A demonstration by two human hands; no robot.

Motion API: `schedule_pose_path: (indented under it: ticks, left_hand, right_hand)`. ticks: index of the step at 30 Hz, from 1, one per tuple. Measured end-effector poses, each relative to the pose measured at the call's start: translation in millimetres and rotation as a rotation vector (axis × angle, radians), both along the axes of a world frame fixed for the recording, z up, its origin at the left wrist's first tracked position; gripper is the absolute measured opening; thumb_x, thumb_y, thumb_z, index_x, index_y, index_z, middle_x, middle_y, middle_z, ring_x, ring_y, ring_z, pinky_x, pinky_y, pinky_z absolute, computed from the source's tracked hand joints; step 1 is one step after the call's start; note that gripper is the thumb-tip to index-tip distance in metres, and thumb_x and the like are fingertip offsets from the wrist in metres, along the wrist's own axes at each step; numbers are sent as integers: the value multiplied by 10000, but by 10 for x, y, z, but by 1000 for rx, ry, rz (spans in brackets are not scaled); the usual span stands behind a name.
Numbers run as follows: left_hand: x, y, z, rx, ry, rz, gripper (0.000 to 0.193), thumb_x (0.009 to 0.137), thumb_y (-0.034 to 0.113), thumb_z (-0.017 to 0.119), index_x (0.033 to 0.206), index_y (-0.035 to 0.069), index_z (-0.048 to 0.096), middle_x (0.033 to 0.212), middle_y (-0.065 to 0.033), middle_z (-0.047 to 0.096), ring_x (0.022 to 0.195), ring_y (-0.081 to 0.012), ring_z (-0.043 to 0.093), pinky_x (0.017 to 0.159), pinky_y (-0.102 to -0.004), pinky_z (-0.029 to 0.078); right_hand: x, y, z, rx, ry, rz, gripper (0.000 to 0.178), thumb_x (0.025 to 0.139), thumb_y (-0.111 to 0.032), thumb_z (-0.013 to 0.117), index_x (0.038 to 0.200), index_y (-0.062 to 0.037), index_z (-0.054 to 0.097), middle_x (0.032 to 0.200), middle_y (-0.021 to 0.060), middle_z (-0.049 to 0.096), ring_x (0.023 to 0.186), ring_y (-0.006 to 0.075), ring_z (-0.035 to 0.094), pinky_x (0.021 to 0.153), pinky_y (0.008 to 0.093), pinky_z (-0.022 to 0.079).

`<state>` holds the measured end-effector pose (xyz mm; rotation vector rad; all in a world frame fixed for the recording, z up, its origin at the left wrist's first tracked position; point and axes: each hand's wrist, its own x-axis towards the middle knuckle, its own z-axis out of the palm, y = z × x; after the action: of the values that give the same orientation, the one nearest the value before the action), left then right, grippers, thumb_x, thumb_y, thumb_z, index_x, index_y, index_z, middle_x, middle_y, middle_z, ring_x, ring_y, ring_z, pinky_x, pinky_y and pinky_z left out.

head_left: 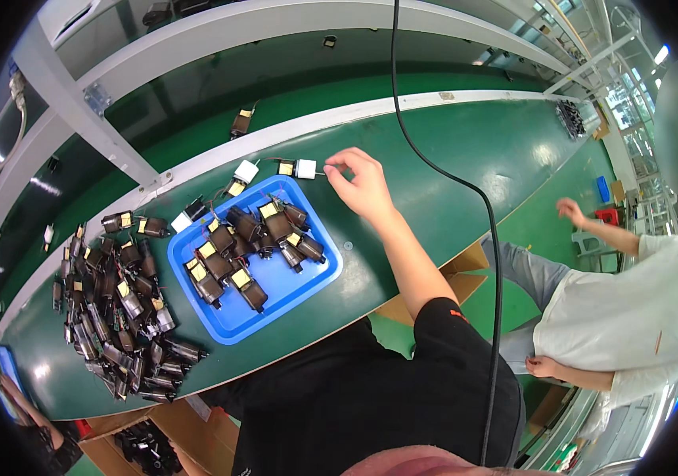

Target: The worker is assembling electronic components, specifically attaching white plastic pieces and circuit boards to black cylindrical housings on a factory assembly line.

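My right hand (361, 184) reaches over the bench, thumb and forefinger pinched together at the end of a thin metal pin. That pin sticks out of a white block (306, 169) joined to a small dark motor (286, 167) with a yellow label, just beyond the blue tray (319, 282). Several similar motors (249, 290) with wires lie in the tray. A second white block (246, 170) on a motor rests at the tray's far edge, and another (181, 222) at its left corner. Of my left arm only a bit of bare skin shows by the cardboard box; that hand is out of sight.
A large heap of dark motors (109, 309) covers the bench left of the tray. Below is an open cardboard box (208, 428) holding dark parts. A black cable (482, 198) hangs across the view. At right stands a person in a white shirt (616, 317).
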<state>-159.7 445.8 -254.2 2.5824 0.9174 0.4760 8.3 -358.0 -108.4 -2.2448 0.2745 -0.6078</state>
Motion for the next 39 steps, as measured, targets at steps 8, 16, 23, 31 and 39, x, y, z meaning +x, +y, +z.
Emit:
schedule_pose_path:
  ticks: [8, 16, 23, 31, 39]
  left_hand:
    - [-1187, 439, 832, 91, 161, 143, 286, 811, 183, 697, 976, -50, 674, 922, -188, 698, 797, -299, 659, 729, -391, 536]
    - [-810, 462, 843, 30, 230, 89, 324, 799, 186, 708, 1006, -58, 659, 938, -190, 695, 811, -302, 659, 738, -396, 536]
    - [-665, 394, 751, -51, 284, 76, 359, 788, 189, 718, 1032, -65, 646, 952, -191, 692, 823, -305, 659, 746, -400, 536]
    - [-1110, 178, 300, -229, 426, 128, 402, 776, 193, 730, 1062, -72, 632, 968, -193, 690, 836, -308, 659, 755, -405, 536]
    - [-599, 129, -20, -361, 561, 7, 447, 764, 196, 741, 1092, -80, 617, 984, -195, 687, 849, -311, 660, 765, -410, 536]
  right_hand:
    - [276, 230, 51, -74, 6, 226, 172, 811, -85, 668, 961, -3, 679, 941, 123, 659, 838, 235, 645, 719, 302, 523]
    - [1016, 76, -78, -257, 80, 329, 232, 799, -119, 634, 1009, -26, 673, 1054, 165, 639, 1020, 344, 604, 858, 413, 496]
    - [1849, 40, -341, -276, 245, 118, 515, 748, -282, 715, 1212, -83, 611, 1228, 169, 576, 1105, 336, 592, 940, 406, 491]
    - [1584, -70, -43, -113, 111, 123, 436, 752, -182, 660, 1164, -40, 640, 961, 189, 675, 875, 306, 670, 782, 405, 530]
    - [1579, -90, -280, -415, 246, 282, 365, 723, -188, 675, 1078, -107, 702, 1131, 141, 589, 1097, 345, 556, 935, 406, 477]
